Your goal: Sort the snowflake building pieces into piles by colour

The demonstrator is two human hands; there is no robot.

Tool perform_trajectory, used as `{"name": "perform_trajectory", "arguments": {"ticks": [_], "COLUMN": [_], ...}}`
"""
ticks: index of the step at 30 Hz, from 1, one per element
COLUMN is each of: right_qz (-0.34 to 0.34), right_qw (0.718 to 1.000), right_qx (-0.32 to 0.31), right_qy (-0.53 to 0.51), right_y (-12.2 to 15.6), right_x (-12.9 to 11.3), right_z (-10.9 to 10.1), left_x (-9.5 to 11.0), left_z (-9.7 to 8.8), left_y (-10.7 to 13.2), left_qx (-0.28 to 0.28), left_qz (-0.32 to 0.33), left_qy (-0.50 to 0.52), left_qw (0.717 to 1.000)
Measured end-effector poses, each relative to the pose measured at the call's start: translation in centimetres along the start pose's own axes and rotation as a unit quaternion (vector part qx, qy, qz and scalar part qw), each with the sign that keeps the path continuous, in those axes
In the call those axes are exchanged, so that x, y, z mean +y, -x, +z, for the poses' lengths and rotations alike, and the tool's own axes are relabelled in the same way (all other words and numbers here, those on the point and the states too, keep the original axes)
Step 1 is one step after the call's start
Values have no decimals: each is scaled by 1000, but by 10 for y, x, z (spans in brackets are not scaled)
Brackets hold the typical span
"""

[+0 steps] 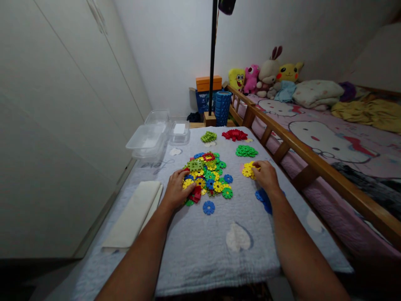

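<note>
A mixed pile of plastic snowflake discs and square pieces [209, 175] in blue, yellow, green and red lies mid-table. My left hand [178, 190] rests against its left side, thumb and fingers apart around the nearest pieces. At the small heap of yellow snowflake discs [247, 170], my right hand [266, 175] has its fingers curled and pinched on a yellow disc, partly hidden by the hand. Below my right wrist lies a heap of blue discs [264, 201], partly covered by the forearm. One blue disc [208, 207] sits alone in front of the pile.
Green discs [246, 151], red pieces [234, 134] and light-green pieces [208, 136] form separate heaps toward the back. Clear plastic containers [145, 138] stand at the back left, and a folded cream cloth [134, 213] lies left. A wooden bed rail [282, 129] borders the right side.
</note>
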State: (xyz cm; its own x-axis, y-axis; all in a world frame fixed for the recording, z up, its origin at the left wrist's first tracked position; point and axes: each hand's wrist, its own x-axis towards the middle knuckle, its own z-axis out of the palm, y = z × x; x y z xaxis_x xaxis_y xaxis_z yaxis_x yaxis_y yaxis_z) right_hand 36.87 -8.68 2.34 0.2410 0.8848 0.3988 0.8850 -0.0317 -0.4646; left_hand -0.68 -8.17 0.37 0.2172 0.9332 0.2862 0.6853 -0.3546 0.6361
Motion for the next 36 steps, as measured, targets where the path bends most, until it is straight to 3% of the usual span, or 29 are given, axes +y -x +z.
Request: {"name": "perform_trajectory", "arguments": {"ticks": [6,10,15,21,27,32,36], "right_qz": [-202,-234,-193,-117,-6,53,87], "right_qw": [969,954,960,965,968,965,951], "right_qx": [-124,-183,-201,-199,-168,-191,-223], "right_qy": [-69,-34,-15,-121,-189,-175,-197], "right_y": [18,29,30,19,8,15,31], "right_x": [-45,-63,-62,-55,-24,5,17], "right_z": [15,24,24,9,-34,-74,-91], "left_x": [0,0,0,0,-2,-2,-3], "left_z": [0,0,0,-1,1,0,0], "left_y": [0,0,0,0,-1,-1,-1], "left_qx": [-4,-3,-9,-10,-4,-5,-2], "left_qz": [-2,-1,-6,-6,2,-3,-2], "left_qy": [-5,-6,-7,-9,-12,-13,-14], "left_qw": [1000,1000,1000,1000,1000,1000,1000]}}
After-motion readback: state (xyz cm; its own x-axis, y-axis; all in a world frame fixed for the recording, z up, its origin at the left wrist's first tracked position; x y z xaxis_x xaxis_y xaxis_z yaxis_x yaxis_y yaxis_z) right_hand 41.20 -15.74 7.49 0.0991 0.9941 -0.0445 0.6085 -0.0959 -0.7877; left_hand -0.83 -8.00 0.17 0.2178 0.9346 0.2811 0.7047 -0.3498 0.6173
